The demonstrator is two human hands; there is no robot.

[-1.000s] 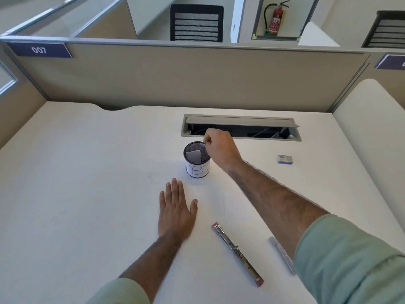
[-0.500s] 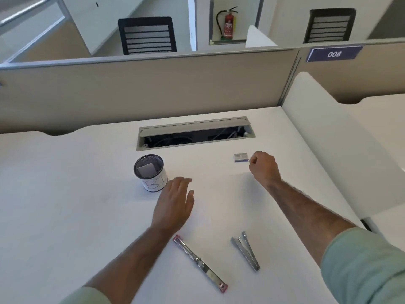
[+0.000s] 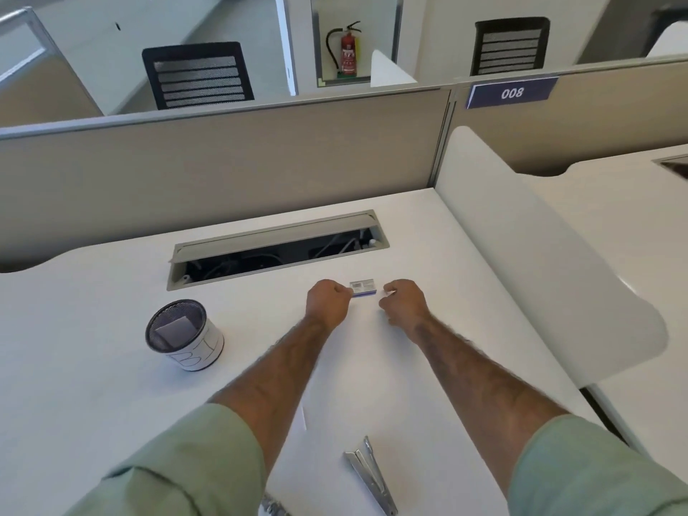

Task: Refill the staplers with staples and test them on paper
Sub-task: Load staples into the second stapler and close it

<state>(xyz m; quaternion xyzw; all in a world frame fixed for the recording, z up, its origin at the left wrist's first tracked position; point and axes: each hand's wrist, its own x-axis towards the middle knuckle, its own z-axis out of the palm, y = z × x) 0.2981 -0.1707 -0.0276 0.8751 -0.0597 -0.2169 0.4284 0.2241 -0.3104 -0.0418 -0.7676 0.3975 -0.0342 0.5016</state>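
Note:
A small staple box (image 3: 362, 287) lies on the white desk (image 3: 93, 366) just in front of the cable slot. My left hand (image 3: 327, 305) pinches its left end and my right hand (image 3: 404, 301) pinches its right end, both with curled fingers. An opened silver stapler (image 3: 372, 478) lies near the front edge between my forearms. A bit of a second stapler (image 3: 273, 508) shows under my left sleeve. A white sheet of paper (image 3: 353, 385) lies flat under my arms, hard to tell from the desk.
A black mesh cup (image 3: 184, 335) with a folded paper inside stands at the left. The open cable slot (image 3: 277, 249) runs behind the box. Beige partition walls (image 3: 223, 169) close the back, and a white divider (image 3: 521, 255) bounds the right side.
My right hand left the mesh cup and went right to the staple box. My left hand lifted off the desk and joined it at the box. The view swung right.

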